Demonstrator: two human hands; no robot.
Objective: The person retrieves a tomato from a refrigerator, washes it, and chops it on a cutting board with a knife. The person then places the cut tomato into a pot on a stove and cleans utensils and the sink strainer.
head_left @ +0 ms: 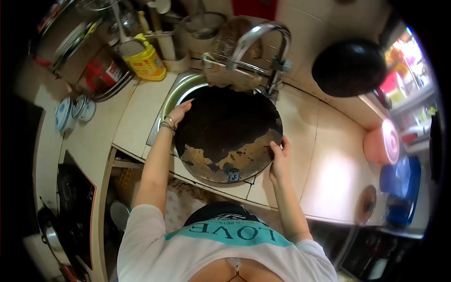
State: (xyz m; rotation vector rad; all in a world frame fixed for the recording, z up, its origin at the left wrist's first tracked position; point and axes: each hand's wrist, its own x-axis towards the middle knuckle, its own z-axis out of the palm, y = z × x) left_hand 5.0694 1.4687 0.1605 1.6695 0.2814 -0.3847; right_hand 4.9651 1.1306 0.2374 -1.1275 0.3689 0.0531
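A large round board, which looks like a chopping board, is held over the sink between my two hands. Its face is mostly black, with worn tan patches along the near side. My left hand grips its left edge, the thumb side lying on the rim. At the lower right edge, my right hand has its thumb on the face, while its other fingers are hidden underneath. Most of the metal sink is covered by the board. The chrome faucet arches just behind it, beside a hanging cloth.
A yellow bottle and utensil holders stand at the back left. Lidded jars sit further left, above a black stove. A dark pan hangs on the right wall. Pink and blue containers are at the right.
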